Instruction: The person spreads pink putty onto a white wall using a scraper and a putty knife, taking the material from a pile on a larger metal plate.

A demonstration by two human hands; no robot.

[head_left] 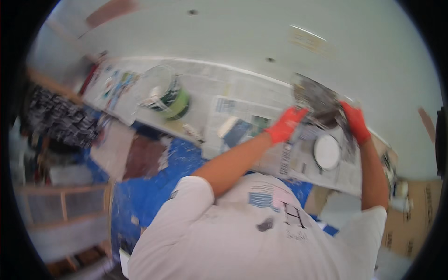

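In red gloves, my left hand [291, 121] and my right hand [352, 119] grip a grey, stained, flat object [315, 98] from either side, raised over the newspaper-covered bench. What exactly the object is, I cannot make out. Just below it, between my forearms, a round container [326, 151] shows a white top or contents. A blue-and-white block [235, 133] lies left of my left hand on spread newspaper [221, 107]. Farther left stands a green bucket [175, 105] streaked with white, and a small white-smeared tool [193, 133] lies beside it.
A pale wall [224, 32] backs the bench. Blue plastic sheeting [149, 191] lies below the front edge. At the left are patterned dark cloth [60, 116] and a wooden frame [65, 205]; at the right, cardboard [410, 219] and small containers [401, 196].
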